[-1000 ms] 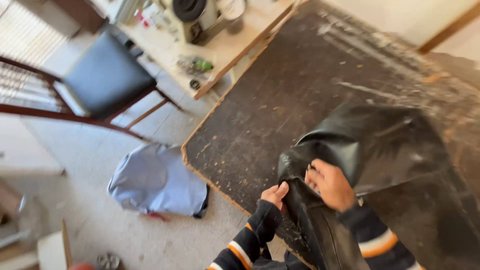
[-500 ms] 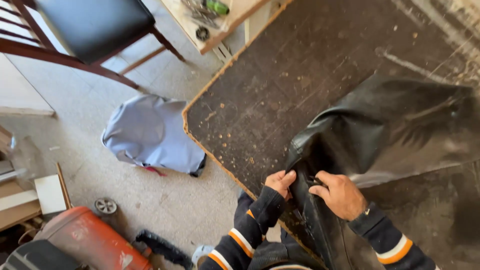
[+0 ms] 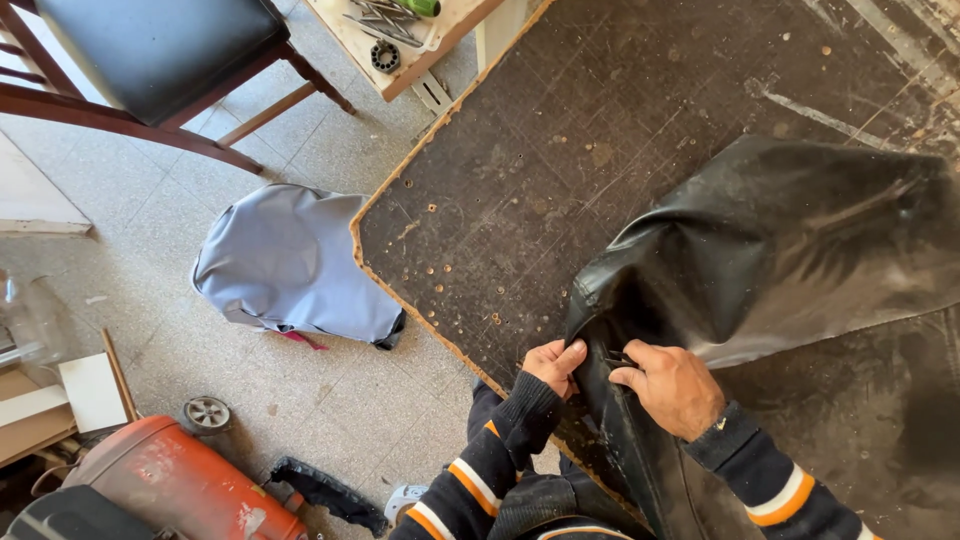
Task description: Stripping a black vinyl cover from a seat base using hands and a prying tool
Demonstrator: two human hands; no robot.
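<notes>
Scarred dark worktable point(image 3: 620, 150) fills the view, and at its near edge the left hand point(image 3: 553, 365) and right hand point(image 3: 672, 385) both pinch the black leather sheet point(image 3: 790, 250), fingers closed on its folded rim, grey seat cover point(image 3: 285, 265) lying on the floor.

left hand point(image 3: 553, 364) fingers curled, pinching | right hand point(image 3: 672, 385) fisted, grip seemingly closed | striped sleeves
</notes>
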